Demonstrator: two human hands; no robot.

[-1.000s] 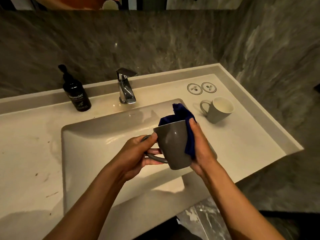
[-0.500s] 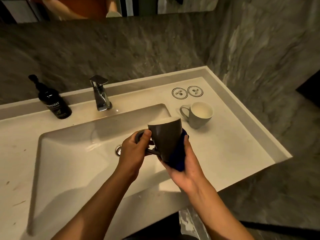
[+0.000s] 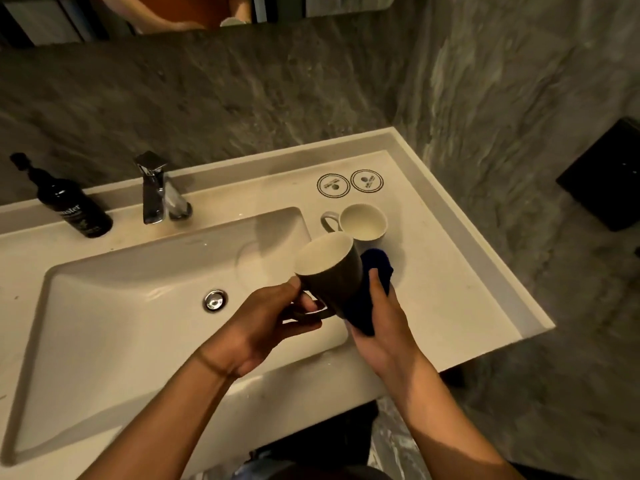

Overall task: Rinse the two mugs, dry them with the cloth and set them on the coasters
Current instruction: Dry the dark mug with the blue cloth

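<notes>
I hold a grey mug (image 3: 329,271) with a white inside by its handle in my left hand (image 3: 266,317), above the right end of the sink basin (image 3: 114,327). Its mouth tilts up and to the left. My right hand (image 3: 384,327) presses a dark blue cloth (image 3: 375,271) against the mug's right side and underside. A second grey mug (image 3: 362,223) stands upright on the counter just behind, handle to the left. Two round coasters (image 3: 333,185) (image 3: 366,180) lie side by side at the back right of the counter, bare.
A chrome tap (image 3: 156,190) stands behind the basin, with a dark pump bottle (image 3: 74,207) to its left. The drain (image 3: 214,300) sits mid-basin. The counter's raised right edge (image 3: 467,233) borders a stone wall. A black box (image 3: 604,174) hangs at far right.
The cloth came out of the mug's mouth and went round to its right side and bottom. The mug tipped so its white inside shows, and moved toward the second mug.
</notes>
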